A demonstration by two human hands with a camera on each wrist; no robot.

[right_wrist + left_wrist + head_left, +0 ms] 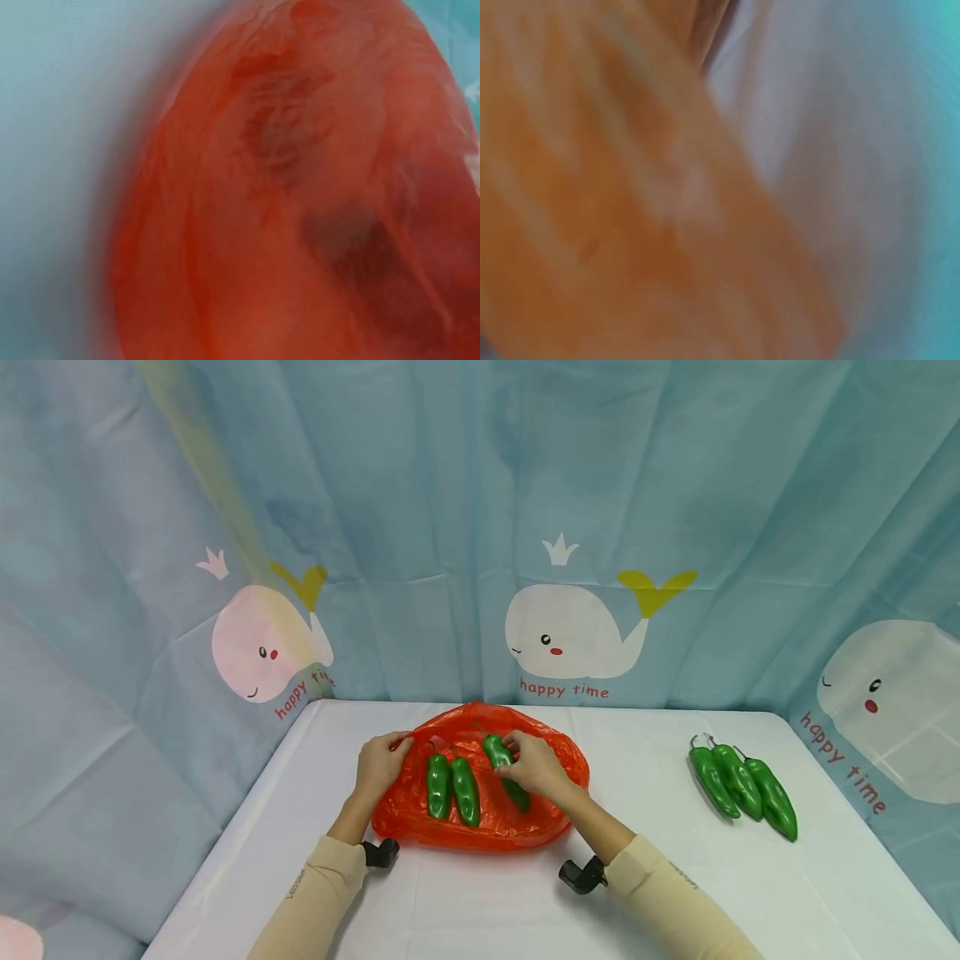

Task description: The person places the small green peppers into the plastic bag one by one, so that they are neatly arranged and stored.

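Red bag (pixel 480 839), on the surface (pixel 660 760): edge pinched by the left hand (pixel 378 768). Green pepper (pixel 516 795), inside the bag: grasped by the right hand (pixel 537 765). Two peppers (pixel 465 789), also inside. Three peppers (pixel 741 783), right of the bag. Step, I judge: positioning the grasped pepper; next calls for a steady bag.

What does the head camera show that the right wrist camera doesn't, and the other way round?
Only the head view clearly shows the left hand at the rim of the red bag and the right hand gripping a green pepper. It also shows two more peppers in the bag, three peppers off to the right, and printed whales.
Only the right wrist view shows dark, blurry patches on the bag's side; I can't tell what they are.
Both show the red bag, white table and blue curtain.
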